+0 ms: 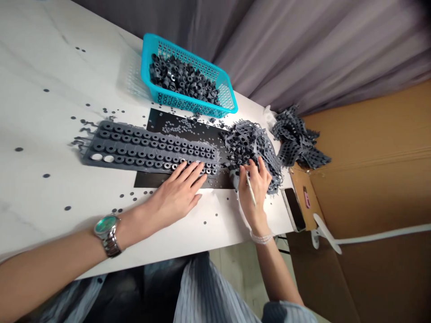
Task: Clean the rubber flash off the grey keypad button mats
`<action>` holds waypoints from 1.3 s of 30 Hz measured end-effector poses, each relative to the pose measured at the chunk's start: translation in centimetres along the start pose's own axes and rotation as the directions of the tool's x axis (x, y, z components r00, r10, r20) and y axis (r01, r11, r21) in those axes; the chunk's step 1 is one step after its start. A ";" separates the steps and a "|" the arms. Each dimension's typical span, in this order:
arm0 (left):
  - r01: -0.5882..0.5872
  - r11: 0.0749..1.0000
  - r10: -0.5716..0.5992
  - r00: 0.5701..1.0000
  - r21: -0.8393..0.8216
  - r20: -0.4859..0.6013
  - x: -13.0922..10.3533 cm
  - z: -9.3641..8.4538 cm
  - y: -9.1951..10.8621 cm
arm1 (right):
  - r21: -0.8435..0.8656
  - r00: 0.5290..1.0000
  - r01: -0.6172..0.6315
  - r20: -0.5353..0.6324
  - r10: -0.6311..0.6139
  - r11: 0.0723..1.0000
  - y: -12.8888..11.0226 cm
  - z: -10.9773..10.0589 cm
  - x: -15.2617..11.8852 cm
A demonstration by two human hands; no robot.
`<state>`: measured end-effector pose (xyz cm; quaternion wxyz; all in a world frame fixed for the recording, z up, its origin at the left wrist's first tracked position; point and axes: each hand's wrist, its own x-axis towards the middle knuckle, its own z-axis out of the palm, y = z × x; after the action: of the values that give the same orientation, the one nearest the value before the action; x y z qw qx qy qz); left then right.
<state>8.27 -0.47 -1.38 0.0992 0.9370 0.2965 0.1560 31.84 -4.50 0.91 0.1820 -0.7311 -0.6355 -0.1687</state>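
Observation:
A long dark grey rubber sheet [141, 150] with rows of raised rings lies across a black mat [148, 180]; two holes at its left end show white. The fingers of my left hand [180, 190], spread flat, rest on the sheet's near right edge. My right hand [255, 188] is at the near edge of a heap of grey rings and perforated scraps [247, 141], its fingers curled round a thin white stick [251, 189]. Whether its fingertips also touch a ring is hard to tell.
A turquoise basket [193, 105] of dark rings stands behind the sheet. More perforated scraps [296, 139] lie at the back right. A phone [294, 209] rests at the table's right edge, near a white clamp [325, 234]. Small grey discs are scattered about.

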 end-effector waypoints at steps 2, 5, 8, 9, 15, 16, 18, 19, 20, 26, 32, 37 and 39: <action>0.001 1.000 -0.001 1.000 -0.010 -0.010 -0.1 0.1 -0.1 | 0.019 1.000 -0.008 -0.019 0.008 1.000 -0.3 -0.1 -0.3; -0.011 1.000 0.011 1.000 -0.009 -0.020 -0.3 0.2 -0.2 | 0.060 0.996 -0.073 -0.046 0.076 0.995 -0.9 -0.1 -1.0; -0.031 0.999 0.032 0.999 0.029 -0.028 -0.4 0.1 -0.5 | 0.122 0.984 -0.168 -0.044 0.174 0.978 -1.1 0.2 -1.6; -0.034 0.998 0.036 0.999 0.049 -0.032 -0.3 0.1 -0.6 | 0.144 0.978 -0.193 -0.046 0.201 0.971 -1.1 0.4 -1.7; -0.121 0.982 0.121 0.993 0.145 0.009 1.5 -0.9 0.1 | 0.203 0.961 -0.231 -0.106 0.256 0.952 -0.1 2.1 -1.3; -0.161 0.978 0.158 0.987 0.133 0.033 1.8 -1.1 0.5 | 0.208 0.954 -0.244 -0.125 0.273 0.947 0.2 2.4 -1.1; -0.231 0.967 0.226 0.972 0.102 0.060 2.1 -1.6 1.2 | 0.236 0.933 -0.284 -0.155 0.324 0.929 0.9 2.9 -0.9; -0.238 0.968 0.234 0.970 0.084 0.060 2.1 -1.8 1.3 | 0.261 0.924 -0.302 -0.156 0.349 0.917 1.2 3.1 -0.8; -0.210 0.976 0.208 0.977 0.056 0.047 1.9 -1.9 1.3 | 0.292 0.909 -0.331 -0.156 0.386 0.897 1.5 3.3 -0.7; 0.328 0.931 -0.350 0.927 -0.161 -0.136 -2.6 -3.2 -3.8 | 0.386 0.873 -0.360 -0.181 0.452 0.849 2.1 4.2 -0.5; 0.649 0.661 -0.749 0.596 -0.377 -0.287 -6.3 -6.8 -9.3 | 0.517 0.868 -0.329 -0.164 0.468 0.790 1.4 4.5 -0.1; 0.658 0.457 -0.885 0.405 -0.599 -0.230 -6.3 -8.8 -8.8 | 0.686 0.870 -0.281 -0.113 0.480 0.671 1.2 3.5 0.0; 0.642 0.384 -0.915 0.359 -0.664 -0.183 -6.1 -9.0 -8.2 | 0.758 0.877 -0.261 -0.073 0.475 0.598 1.1 3.1 0.2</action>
<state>-3.88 3.38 3.28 0.3081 0.5216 0.6854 0.4040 32.99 -2.95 -1.73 0.5721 -0.6833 -0.4515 0.0428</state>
